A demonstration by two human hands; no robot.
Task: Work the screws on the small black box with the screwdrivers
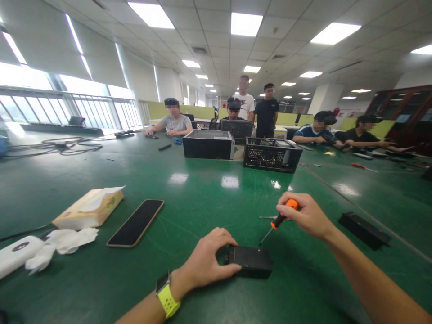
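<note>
A small black box (pixel 253 262) lies on the green table (pixel 199 202). My left hand (pixel 211 258) grips its left end between thumb and fingers, and a yellow-banded watch (pixel 166 294) is on that wrist. An orange and black screwdriver (pixel 284 213) is held in my right hand (pixel 303 213), its shaft slanting down to the left. The tip is at the far edge of the box; whether it touches is too small to tell. Behind the screwdriver lies a thin metal tool (pixel 268 217), partly hidden by it and my right hand.
A phone (pixel 136 223), a tissue pack (pixel 89 209) and crumpled tissues (pixel 69 243) are on the left. Another black part (pixel 364 230) lies right. Two metal cases (pixel 208 146) (pixel 272 155) stand farther back. Several people sit or stand beyond; another screwdriver (pixel 362 167) lies far right.
</note>
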